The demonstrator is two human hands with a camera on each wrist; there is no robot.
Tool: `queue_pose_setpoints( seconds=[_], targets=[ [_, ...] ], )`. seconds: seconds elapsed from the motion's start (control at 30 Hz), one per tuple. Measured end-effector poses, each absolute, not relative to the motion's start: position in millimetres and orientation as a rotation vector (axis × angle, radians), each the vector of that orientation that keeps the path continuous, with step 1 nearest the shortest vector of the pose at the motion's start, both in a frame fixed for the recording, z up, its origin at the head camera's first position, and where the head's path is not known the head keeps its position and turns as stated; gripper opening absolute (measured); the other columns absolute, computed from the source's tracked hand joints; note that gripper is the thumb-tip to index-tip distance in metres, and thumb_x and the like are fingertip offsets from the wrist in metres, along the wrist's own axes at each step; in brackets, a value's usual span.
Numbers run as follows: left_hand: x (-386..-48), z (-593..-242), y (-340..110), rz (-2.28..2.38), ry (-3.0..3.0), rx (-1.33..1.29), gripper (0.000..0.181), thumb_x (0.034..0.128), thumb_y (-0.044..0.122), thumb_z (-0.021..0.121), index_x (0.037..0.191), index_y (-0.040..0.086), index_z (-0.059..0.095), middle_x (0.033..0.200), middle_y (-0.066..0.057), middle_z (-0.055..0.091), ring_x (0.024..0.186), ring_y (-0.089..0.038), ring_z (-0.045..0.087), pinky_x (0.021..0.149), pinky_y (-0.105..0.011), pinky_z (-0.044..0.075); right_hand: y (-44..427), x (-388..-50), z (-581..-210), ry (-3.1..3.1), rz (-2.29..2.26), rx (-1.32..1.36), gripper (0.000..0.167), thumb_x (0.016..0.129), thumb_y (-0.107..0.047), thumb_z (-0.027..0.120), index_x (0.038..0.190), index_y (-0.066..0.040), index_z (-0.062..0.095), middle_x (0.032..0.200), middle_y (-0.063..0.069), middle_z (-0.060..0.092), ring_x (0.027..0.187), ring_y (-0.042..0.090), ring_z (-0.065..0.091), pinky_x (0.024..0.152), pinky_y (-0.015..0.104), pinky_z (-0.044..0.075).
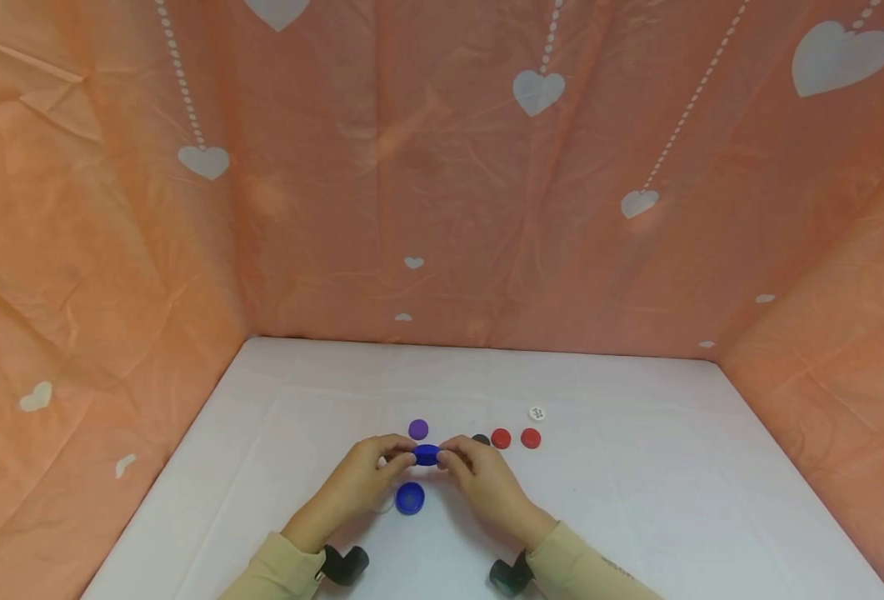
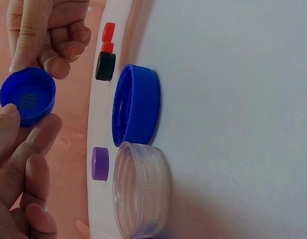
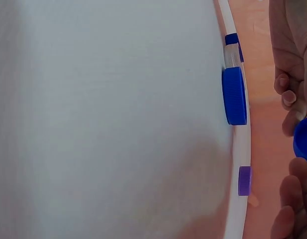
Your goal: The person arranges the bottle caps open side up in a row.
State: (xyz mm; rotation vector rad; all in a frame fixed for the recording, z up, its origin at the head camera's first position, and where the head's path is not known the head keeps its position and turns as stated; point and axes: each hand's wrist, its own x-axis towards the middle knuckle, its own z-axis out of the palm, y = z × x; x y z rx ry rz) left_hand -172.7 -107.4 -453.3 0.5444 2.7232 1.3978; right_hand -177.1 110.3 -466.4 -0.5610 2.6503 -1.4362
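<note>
Both hands pinch a small blue bottle cap [image 1: 427, 455] by its opposite edges, above the table. Its hollow side, with a small printed square code inside, faces the left wrist camera. The left hand [image 1: 364, 472] has its thumb and fingers on one edge; the right hand [image 1: 486, 477] grips the other. Below them on the table lies a wider blue lid [image 1: 410, 498]. Beside it is a clear ridged lid [image 2: 143, 191], mostly hidden by the left hand in the head view. A purple cap [image 1: 418, 429] sits just beyond the hands.
Past the right hand lie a black cap [image 1: 481, 439], partly covered, two red caps [image 1: 501, 438], and a white cap with dark marks [image 1: 536, 413]. Another blue piece [image 3: 232, 39] shows behind the clear lid in the right wrist view. Orange cloth walls [image 1: 442, 208] surround the white table [image 1: 636, 500].
</note>
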Motion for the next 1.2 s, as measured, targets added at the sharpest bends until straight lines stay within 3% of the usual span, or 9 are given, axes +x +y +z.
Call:
queue_pose_setpoints(
  seconds=[0.43, 0.73, 0.9, 1.2],
  targets=[
    [-171.7, -454.1, -107.3, 1.407, 2.713, 0.539, 0.013, 0.0963, 0.021, 0.061, 0.107, 0.017, 0.068, 0.09, 0.005, 0.067, 0.079, -0.012, 0.055, 0.07, -0.029, 0.044, 110.8, -176.1, -467.7, 2.627, -1.469, -0.537, 0.019, 0.1, -0.036, 0.052, 0.104, -0.022, 0.065, 0.092, -0.003, 0.066, 0.081, 0.011, 0.059, 0.073, 0.026, 0.051],
    [-171.6, -454.8, -104.4, 1.415, 2.682, 0.521, 0.016, 0.0972, 0.027, 0.06, 0.105, 0.015, 0.067, 0.089, 0.005, 0.067, 0.081, -0.013, 0.055, 0.071, -0.03, 0.044, 111.1, -174.9, -471.7, 2.645, -1.485, -0.54, 0.018, 0.1, -0.029, 0.055, 0.115, -0.023, 0.063, 0.094, -0.008, 0.068, 0.082, 0.01, 0.061, 0.074, 0.026, 0.05],
    [-171.8, -454.2, -102.8, 1.433, 2.678, 0.522, 0.015, 0.0975, 0.024, 0.059, 0.107, 0.013, 0.065, 0.089, 0.005, 0.068, 0.083, -0.012, 0.058, 0.072, -0.031, 0.045, 110.9, -173.1, -469.4, 2.671, -1.429, -0.531, 0.024, 0.099, -0.028, 0.057, 0.122, -0.027, 0.059, 0.092, -0.007, 0.067, 0.08, 0.008, 0.06, 0.072, 0.027, 0.049],
    [-171.7, -457.0, -102.4, 1.477, 2.624, 0.531, 0.026, 0.0972, 0.022, 0.06, 0.119, 0.008, 0.059, 0.086, 0.002, 0.069, 0.074, -0.012, 0.06, 0.063, -0.027, 0.047, 111.0, -172.4, -470.4, 2.671, -1.357, -0.518, 0.031, 0.098, -0.027, 0.059, 0.129, -0.025, 0.056, 0.091, -0.009, 0.064, 0.079, 0.008, 0.058, 0.07, 0.027, 0.048]
  ],
)
